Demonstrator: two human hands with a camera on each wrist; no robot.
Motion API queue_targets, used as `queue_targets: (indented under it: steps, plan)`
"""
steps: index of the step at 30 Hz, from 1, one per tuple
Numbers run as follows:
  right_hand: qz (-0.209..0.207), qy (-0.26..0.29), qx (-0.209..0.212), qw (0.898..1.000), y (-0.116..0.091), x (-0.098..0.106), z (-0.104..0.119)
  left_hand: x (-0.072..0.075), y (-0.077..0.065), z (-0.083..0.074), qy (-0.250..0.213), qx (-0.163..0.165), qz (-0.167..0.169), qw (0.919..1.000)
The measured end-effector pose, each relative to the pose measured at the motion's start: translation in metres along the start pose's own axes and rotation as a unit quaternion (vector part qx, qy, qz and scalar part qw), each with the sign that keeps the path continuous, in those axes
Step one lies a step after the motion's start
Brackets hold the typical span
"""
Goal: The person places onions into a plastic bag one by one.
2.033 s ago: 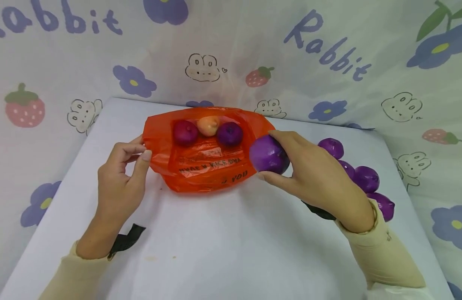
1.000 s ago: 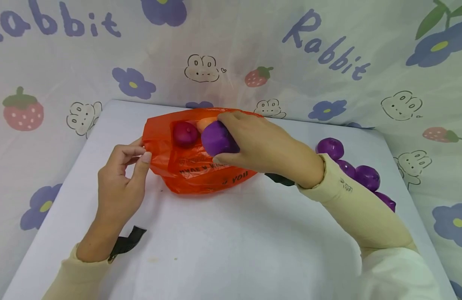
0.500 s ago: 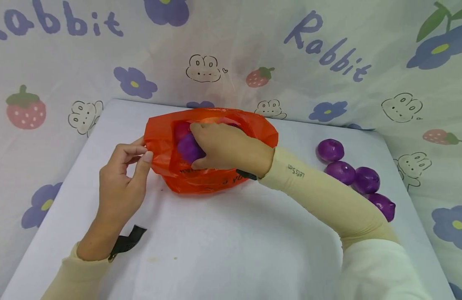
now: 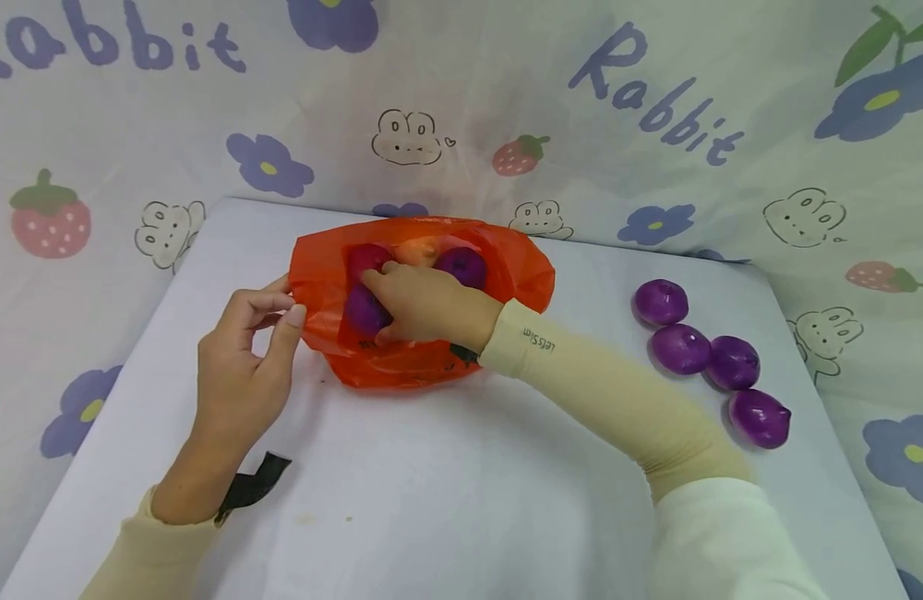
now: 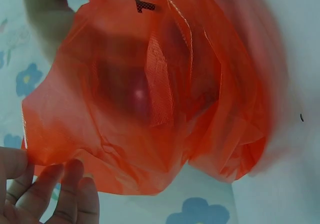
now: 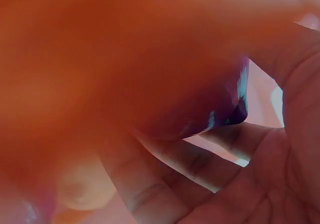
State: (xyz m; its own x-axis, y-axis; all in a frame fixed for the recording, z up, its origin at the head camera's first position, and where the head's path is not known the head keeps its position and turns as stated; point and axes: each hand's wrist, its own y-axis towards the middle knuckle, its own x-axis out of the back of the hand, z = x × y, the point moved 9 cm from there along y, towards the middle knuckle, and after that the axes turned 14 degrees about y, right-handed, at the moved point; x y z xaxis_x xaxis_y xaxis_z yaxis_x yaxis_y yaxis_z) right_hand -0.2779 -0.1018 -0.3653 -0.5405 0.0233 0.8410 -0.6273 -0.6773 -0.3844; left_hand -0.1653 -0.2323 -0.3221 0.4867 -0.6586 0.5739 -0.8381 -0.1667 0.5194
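Observation:
In the head view, a red-orange plastic bag (image 4: pixel 412 371) lies with its mouth facing me. My left hand (image 4: pixel 244 358) pinches the bag's left edge between thumb and fingers; the left wrist view shows the fingers (image 5: pixel 75 184) at the thin film. My right hand (image 4: pixel 435 304) is inside the bag, its fingers around a shiny purple onion (image 4: pixel 366 312) at the left front. Behind it sit a magenta onion (image 4: pixel 366 258), a yellow-orange onion (image 4: pixel 416 250) and another purple onion (image 4: pixel 463 267). Orange film blurs much of the right wrist view, where the held onion (image 6: pixel 220 108) shows partly.
Several purple onions lie in a loose row on the right of the white table (image 4: pixel 431 483), among them one purple onion (image 4: pixel 681 348) in the middle. A printed curtain (image 4: pixel 461 92) hangs behind the table. My right forearm (image 4: pixel 581 383) crosses in front of the bag's right side.
My right hand has carried the purple onion leftward from the bag's right edge into its mouth, down to the left front. The left hand keeps its hold on the bag's edge.

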Motion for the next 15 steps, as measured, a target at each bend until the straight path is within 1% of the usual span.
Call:
queue_targets:
  steps: [5,11,15]
  plan:
    - [-0.003,0.005,0.006,1.0,0.009,-0.009,-0.005,0.001,0.0,0.0,0.0,-0.001,-0.001,1.0]
    - [-0.025,0.02,-0.001,0.999,0.015,-0.01,-0.011,0.0,0.0,0.0,0.003,0.0,0.002,1.0]
    - [-0.027,0.023,-0.003,0.999,0.018,-0.013,-0.013,-0.002,-0.001,0.001,0.007,0.006,0.007,0.9999]
